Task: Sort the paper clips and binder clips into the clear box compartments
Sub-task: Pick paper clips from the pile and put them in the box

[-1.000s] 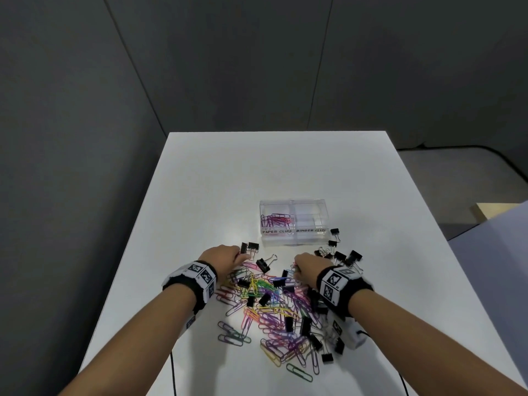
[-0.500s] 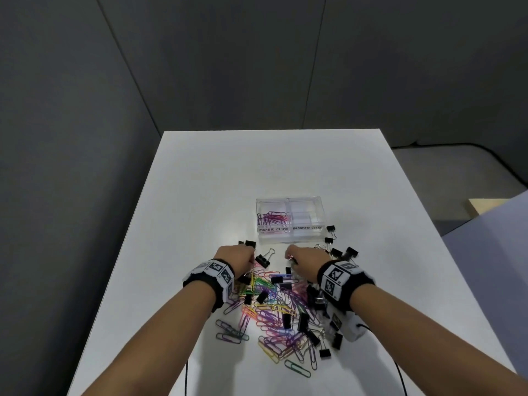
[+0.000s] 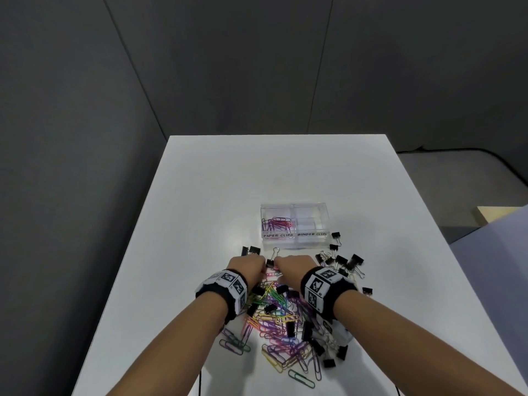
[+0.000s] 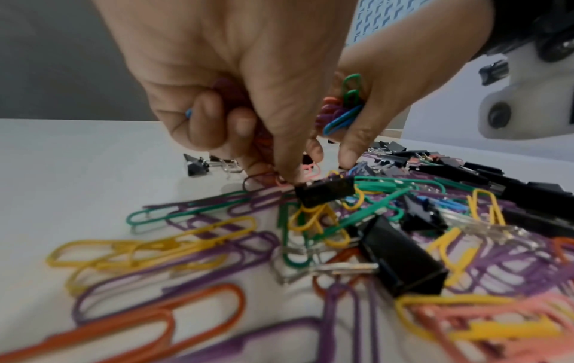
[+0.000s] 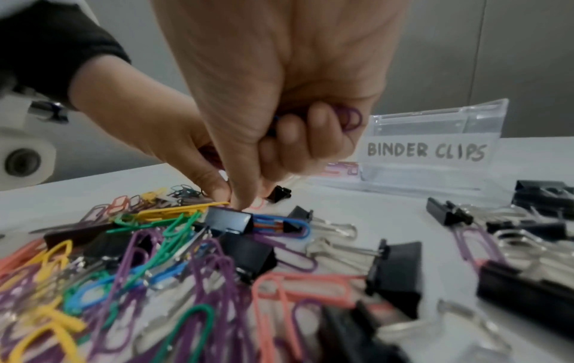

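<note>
Your left hand (image 3: 248, 267) and right hand (image 3: 294, 267) each clutch a bunch of paper clips (image 4: 343, 110) in curled fingers, fingertips down on the pile (image 3: 281, 324). The clear box (image 3: 294, 221) sits at 12 o'clock, beyond them.

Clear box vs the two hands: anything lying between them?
Head view: one binder clip lies between the hands and the clear box; otherwise bare table.
</note>
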Demonstrator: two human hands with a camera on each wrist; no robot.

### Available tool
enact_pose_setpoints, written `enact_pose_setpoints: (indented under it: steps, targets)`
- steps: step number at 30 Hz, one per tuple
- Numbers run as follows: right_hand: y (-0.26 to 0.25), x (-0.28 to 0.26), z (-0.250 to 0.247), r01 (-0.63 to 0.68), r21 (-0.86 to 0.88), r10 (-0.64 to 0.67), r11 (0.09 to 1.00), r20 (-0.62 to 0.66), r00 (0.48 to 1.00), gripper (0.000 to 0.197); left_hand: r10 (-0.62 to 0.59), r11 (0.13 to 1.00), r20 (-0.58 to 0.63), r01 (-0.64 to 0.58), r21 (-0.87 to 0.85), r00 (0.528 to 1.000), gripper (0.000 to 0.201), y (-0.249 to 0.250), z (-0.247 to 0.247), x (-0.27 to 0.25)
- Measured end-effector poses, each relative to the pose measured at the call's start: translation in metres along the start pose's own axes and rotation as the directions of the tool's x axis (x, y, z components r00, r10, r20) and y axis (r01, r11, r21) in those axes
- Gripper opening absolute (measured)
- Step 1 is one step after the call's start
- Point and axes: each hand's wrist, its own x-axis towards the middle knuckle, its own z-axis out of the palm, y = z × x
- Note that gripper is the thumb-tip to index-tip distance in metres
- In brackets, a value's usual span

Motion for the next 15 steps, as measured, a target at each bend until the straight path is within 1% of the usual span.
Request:
enact_pose_setpoints:
  steps: [2,6,9,13,15]
  targets:
    - [0.002,-0.003,-0.001,0.017,-0.020,-0.017,1.000,0.001,1.000,0.028,0.001,1.000,0.003,0.000,-0.013,1.000,0.024,-0.001,-0.001,0.001]
    - [0.009,-0.009,0.002,0.027,0.010,-0.027,1.000,0.013,1.000,0.029,-0.004,0.999,0.003,0.004,-0.041,1.000,0.025,-0.001,-0.002,0.003]
    - [0.014,-0.013,0.006,0.031,-0.020,-0.030,0.999,0.027,0.999,0.023,0.003,1.000,0.022,-0.002,-0.025,1.000,0.027,-0.001,-0.002,0.005]
    - [0.020,-0.015,0.007,0.030,-0.025,-0.029,0.999,0.034,0.999,0.022,0.050,0.999,0.055,-0.050,0.004,0.997,0.027,-0.003,-0.007,0.002]
    - [0.024,-0.018,0.004,0.034,-0.018,-0.033,0.999,0.042,0.999,0.023,0.078,0.997,0.040,-0.078,-0.002,0.996,0.024,-0.008,-0.011,-0.001]
